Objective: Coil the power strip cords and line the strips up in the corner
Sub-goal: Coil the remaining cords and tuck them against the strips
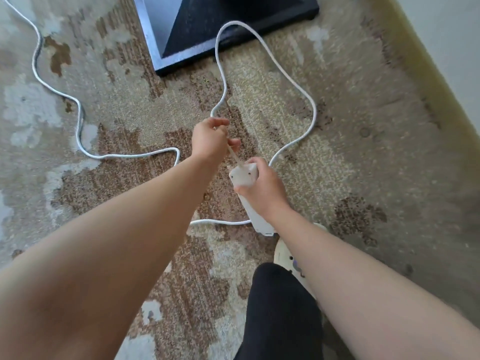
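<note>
Head view, looking down at a patterned carpet (350,152). The right hand (262,188) grips one white power strip (248,178) about its upper end, fingers curled round the body; the strip hangs end-up above the carpet, its lower end (263,227) showing below the wrist. The white cord (293,81) leaves the strip's top face and passes straight into the left hand (211,141), whose thumb and fingers are curled and pinch it just above the strip. Beyond the left hand the cord rises in a loop over the edge of a dark flat base (207,29), then returns toward the right hand.

Counted: one strip, two hands, one shoe (283,253), one dark trouser leg (283,313). A further white run (80,118) wanders across the carpet at left; whether it belongs to the same cord cannot be told, since the left forearm covers the junction.

The strip's sockets face away, unseen. The base is cut off at the top edge. A pale wall (449,48) borders the carpet at right. Motion blur softens detail.
</note>
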